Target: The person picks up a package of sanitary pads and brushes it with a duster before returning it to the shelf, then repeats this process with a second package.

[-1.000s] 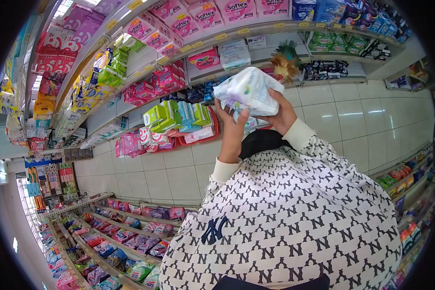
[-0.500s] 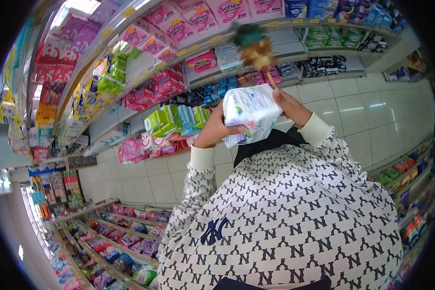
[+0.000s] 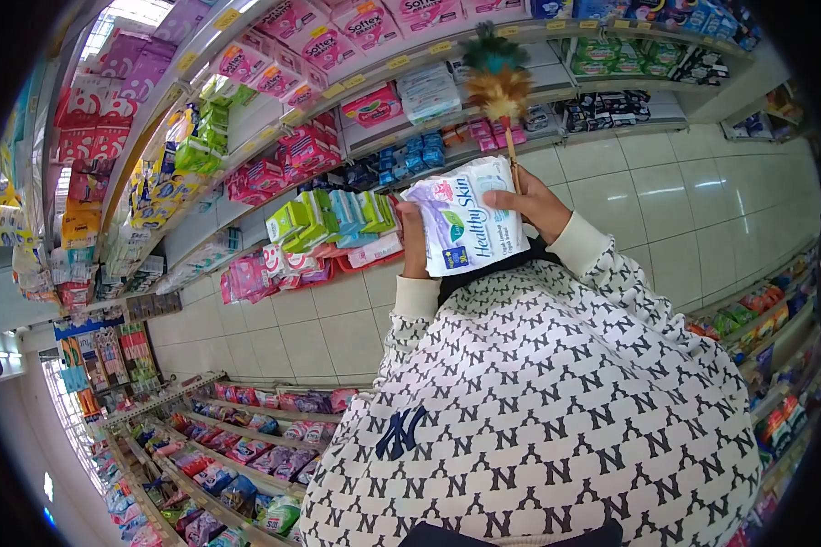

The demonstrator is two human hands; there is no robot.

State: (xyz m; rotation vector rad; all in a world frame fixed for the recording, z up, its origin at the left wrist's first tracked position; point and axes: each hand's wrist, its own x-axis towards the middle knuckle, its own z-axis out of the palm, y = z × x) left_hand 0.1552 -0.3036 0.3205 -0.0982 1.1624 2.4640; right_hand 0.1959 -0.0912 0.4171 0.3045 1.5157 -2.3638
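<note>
While right fingers (image 3: 503,200) close on duster (image 3: 499,89) and pack (image 3: 459,226), left fingers (image 3: 410,220) grip pack.

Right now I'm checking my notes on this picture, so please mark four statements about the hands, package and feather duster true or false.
1. The left hand and right hand both hold the white package. True.
2. The feather duster is in the left hand. False: its stick is at the right hand.
3. "Healthy Skin" is readable on the white package. True.
4. The white package lies on the tiled floor. False: it is held above it.
</note>
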